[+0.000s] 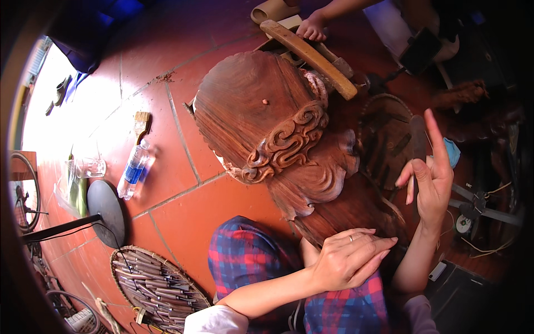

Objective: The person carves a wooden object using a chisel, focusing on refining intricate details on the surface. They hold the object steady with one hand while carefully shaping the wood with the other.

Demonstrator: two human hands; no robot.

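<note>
A carved dark-brown wooden piece [250,106] lies in front of me, with a broad rounded top, scrollwork across its middle and wavy folds below. Its lower end reaches my knees. My left hand [353,257], with a ring on one finger, rests over my plaid-covered knee beside that end, fingers stretched out and nothing seen in it. To the right, my right hand [433,186] is raised above the floor, index finger extended, thumb up and the other fingers bent. A narrow grey-brown strip [417,136] shows just beyond its thumb; whether they touch cannot be made out.
A round basket of chisels [161,284] stands at lower left. A water bottle [133,172], brush [141,123], glass mug [92,167] and black round base [108,214] are on the tiles. Another person's hand [312,26] is near a wooden bar [308,58]. Cluttered tools lie right.
</note>
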